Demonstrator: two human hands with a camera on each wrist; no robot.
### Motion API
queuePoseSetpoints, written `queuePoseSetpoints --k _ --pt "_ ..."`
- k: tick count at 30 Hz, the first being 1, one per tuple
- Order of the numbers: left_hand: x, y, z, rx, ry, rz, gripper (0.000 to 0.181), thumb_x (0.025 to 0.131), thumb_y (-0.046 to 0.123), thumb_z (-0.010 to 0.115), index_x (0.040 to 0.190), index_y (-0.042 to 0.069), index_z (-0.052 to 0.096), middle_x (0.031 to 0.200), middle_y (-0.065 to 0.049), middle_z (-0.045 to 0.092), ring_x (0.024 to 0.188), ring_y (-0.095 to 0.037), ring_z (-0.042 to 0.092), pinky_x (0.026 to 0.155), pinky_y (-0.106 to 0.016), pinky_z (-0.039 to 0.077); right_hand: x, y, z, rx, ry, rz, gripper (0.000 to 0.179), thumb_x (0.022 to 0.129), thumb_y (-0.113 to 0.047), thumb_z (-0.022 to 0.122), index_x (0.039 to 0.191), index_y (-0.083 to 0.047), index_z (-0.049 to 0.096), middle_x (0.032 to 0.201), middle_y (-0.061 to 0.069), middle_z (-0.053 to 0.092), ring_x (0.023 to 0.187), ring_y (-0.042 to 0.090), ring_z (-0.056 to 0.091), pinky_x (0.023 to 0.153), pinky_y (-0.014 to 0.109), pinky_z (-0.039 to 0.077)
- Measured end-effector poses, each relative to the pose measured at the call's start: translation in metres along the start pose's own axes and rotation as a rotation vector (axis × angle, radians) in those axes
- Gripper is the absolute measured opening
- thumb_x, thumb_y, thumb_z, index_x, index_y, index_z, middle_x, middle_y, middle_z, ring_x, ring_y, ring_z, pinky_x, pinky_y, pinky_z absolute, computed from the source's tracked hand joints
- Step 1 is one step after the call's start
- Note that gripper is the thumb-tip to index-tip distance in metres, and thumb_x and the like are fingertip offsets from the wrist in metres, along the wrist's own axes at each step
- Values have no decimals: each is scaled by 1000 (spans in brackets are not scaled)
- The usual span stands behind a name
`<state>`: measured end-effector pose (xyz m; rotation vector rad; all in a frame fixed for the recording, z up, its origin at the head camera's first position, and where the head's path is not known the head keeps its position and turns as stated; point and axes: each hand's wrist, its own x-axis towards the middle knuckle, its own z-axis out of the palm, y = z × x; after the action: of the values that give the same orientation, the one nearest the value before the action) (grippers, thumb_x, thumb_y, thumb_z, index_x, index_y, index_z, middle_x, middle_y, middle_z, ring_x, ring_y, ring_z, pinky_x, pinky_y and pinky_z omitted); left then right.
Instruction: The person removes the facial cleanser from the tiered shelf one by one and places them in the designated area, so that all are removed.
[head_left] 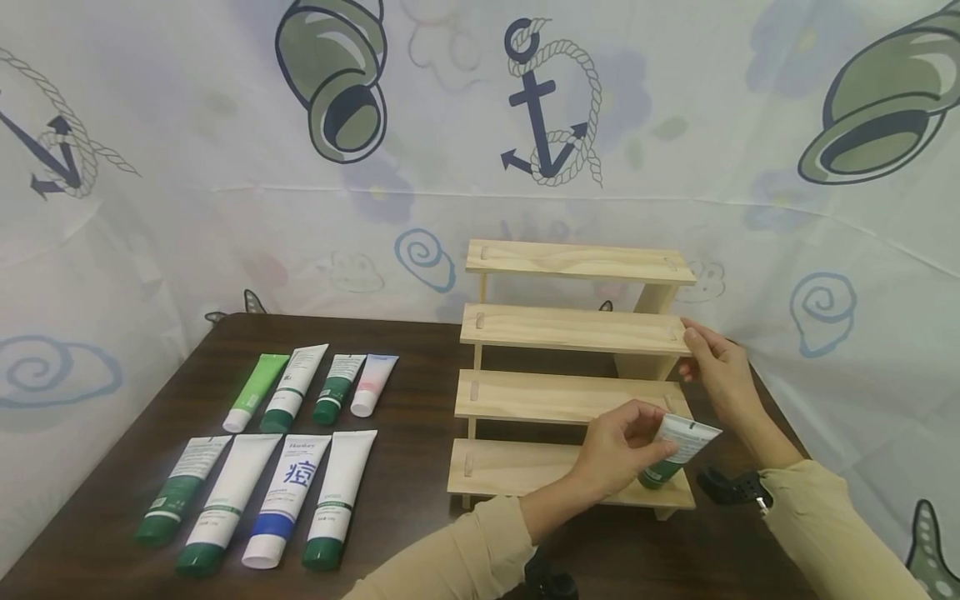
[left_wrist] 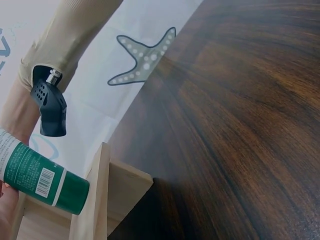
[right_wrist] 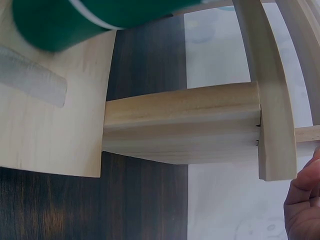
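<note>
My left hand (head_left: 617, 450) pinches a small green-and-white squeeze tube (head_left: 681, 448) between thumb and fingers. Its green cap is at the right end of the lowest board of a stepped wooden rack (head_left: 517, 468); the crimped white end tilts up and to the right. The left wrist view shows a barcode on the tube (left_wrist: 37, 175). Higher up, my right hand (head_left: 723, 379) grips the right end of the rack's second board from the top. In the right wrist view, the fingers of that hand (right_wrist: 306, 197) curl at a board's end, partly cut off by the frame.
On the dark wood table (head_left: 412, 500), several squeeze tubes lie left of the rack in two rows, among them a light green tube (head_left: 257, 392) and a blue-and-white tube (head_left: 287, 500). A patterned cloth (head_left: 450, 108) hangs behind.
</note>
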<state>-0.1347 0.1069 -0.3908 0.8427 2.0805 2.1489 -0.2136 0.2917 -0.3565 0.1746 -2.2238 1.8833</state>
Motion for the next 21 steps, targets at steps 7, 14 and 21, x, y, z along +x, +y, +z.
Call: queuePoseSetpoints --k 7,14,21 --pt "-3 0 -2 10 34 23 24 82 4 71 104 1 62 100 -14 70 88 -7 67 75 -15 52 1 0 -1 14 -12 4 56 98 -24 51 138 11 34 74 -12 61 56 2 54 50 15 47" --pt "-9 8 -10 -8 58 34 24 81 5 71 103 1 62 99 -15 70 86 -3 66 77 -17 53 0 0 -1 8 -16 8 57 97 -25 51 139 11 34 74 -11 60 56 2 54 51 15 47" --pt "-20 18 -25 -51 76 -41 25 82 7 71 104 1 62 101 -15 69 88 -6 67 78 -18 53 -1 -1 0 19 -16 3 57 97 -24 51 139 11 32 74 -11 60 56 3 54 51 15 47"
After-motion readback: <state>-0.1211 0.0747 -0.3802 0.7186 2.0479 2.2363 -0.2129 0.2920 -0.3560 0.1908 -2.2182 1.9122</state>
